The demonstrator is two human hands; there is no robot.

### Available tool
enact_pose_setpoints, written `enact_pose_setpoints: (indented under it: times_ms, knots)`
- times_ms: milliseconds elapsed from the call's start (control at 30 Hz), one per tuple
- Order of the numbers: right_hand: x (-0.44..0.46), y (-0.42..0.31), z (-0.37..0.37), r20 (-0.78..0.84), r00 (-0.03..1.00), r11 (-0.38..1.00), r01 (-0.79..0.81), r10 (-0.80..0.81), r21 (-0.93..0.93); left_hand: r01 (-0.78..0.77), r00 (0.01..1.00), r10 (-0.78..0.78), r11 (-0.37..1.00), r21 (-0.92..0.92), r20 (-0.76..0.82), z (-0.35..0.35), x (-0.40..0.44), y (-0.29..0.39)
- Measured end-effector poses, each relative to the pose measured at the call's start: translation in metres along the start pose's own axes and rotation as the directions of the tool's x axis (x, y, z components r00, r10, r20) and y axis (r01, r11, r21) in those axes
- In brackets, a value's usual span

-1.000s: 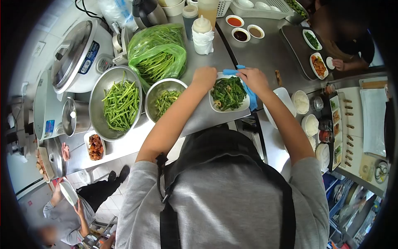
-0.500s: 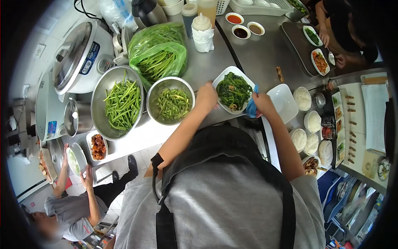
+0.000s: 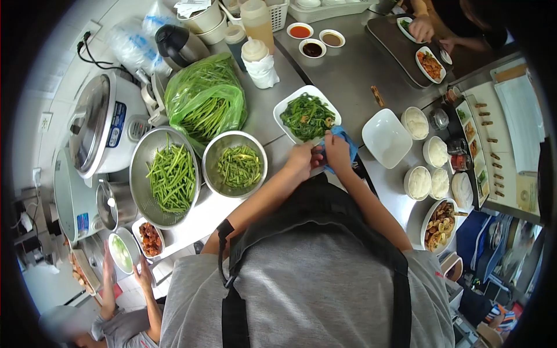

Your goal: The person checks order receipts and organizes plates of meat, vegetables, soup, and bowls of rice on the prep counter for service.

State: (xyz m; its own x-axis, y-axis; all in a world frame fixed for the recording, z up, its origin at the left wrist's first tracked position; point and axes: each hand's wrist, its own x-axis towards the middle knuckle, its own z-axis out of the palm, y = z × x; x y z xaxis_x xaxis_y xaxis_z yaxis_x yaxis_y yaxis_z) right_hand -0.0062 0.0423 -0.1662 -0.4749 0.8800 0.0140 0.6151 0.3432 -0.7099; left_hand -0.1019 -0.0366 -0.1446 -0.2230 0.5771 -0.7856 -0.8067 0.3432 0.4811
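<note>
At the far left, a rice cooker [image 3: 104,124] stands near a perforated colander [image 3: 140,168] of cut green stems. Right of the colander, towards the front edge of the bench [image 3: 264,107], sits a steel mixing bowl [image 3: 211,165] of paler green pieces; behind it lies a green plastic bag [image 3: 200,87] of stems. Next, the left hand [image 3: 303,159] has its fingers curled at the front edge beside a blue cloth [image 3: 350,144]; whether they pinch the cloth I cannot tell. The white dish [image 3: 280,110] of cooked leafy greens [image 3: 304,115] rests on the bench just beyond both hands, near that edge. The right hand [image 3: 337,151] is closed around the bunched cloth at the dish's near right corner. Further right stands a square white bowl [image 3: 387,138], then several bowls of rice [image 3: 416,123].
</note>
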Motion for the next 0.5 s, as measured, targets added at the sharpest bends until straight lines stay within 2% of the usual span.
enact_pose_setpoints:
  times_ms: [67,100,200,300,367,400,500]
  knots:
    - [0.001,-0.002,0.002,0.020,0.999,0.997,-0.027,0.026,0.066,0.114,0.992,-0.115,0.993,0.041,0.042,-0.001,0.006,0.002]
    - [0.001,-0.004,0.003,0.033,0.999,0.994,-0.038,0.035,0.099,0.122,0.990,-0.126,0.991,0.053,0.069,-0.002,0.009,0.003]
    - [-0.003,-0.025,-0.029,0.264,0.936,0.910,-0.306,0.234,0.278,0.159,0.975,-0.173,0.982,0.103,0.140,-0.006,0.006,0.006]
    - [-0.005,-0.024,-0.055,0.204,0.917,0.853,-0.395,0.343,0.342,0.187,0.942,-0.230,0.964,0.189,0.243,-0.006,-0.007,0.014]
    - [-0.002,0.000,-0.063,0.169,0.926,0.828,-0.379,0.339,0.414,0.176,0.906,-0.251,0.956,0.237,0.342,-0.015,-0.010,0.014]
    - [-0.002,0.010,-0.062,0.147,0.929,0.813,-0.369,0.340,0.451,0.169,0.908,-0.249,0.954,0.248,0.338,-0.017,-0.011,0.013]
    - [0.001,-0.028,-0.090,0.304,0.844,0.694,-0.536,0.441,0.481,0.150,0.912,-0.243,0.947,0.284,0.331,-0.019,-0.015,0.016]
